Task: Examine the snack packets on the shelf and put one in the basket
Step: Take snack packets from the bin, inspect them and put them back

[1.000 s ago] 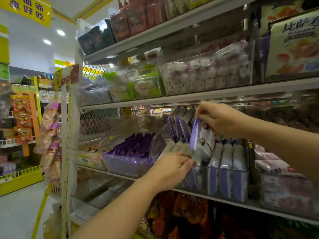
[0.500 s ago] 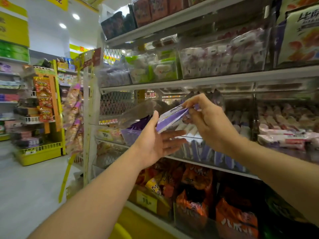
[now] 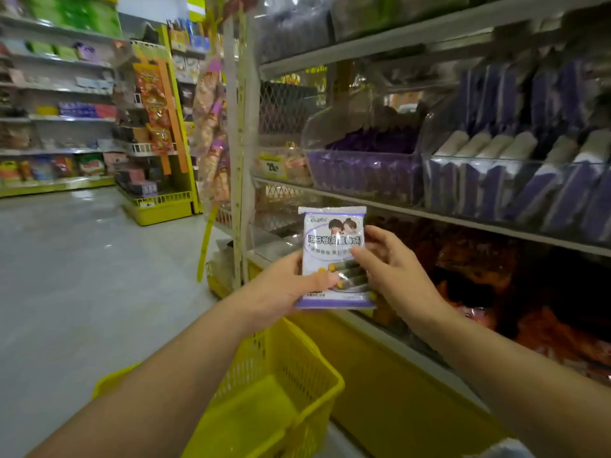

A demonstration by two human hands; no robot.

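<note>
Head view: left hand (image 3: 284,285) and right hand (image 3: 393,269) both pinch snack packet (image 3: 332,249), upright, long axis vertical; basket (image 3: 297,375) sits directly below the grip.

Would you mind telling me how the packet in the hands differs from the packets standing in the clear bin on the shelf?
The held packet faces the camera, showing cartoon figures and print; the bin packets stand edge-on in rows. The held packet is gripped by the left hand and right hand, off the shelf; the bin packets sit in the clear bin. Both are purple and white.
</note>
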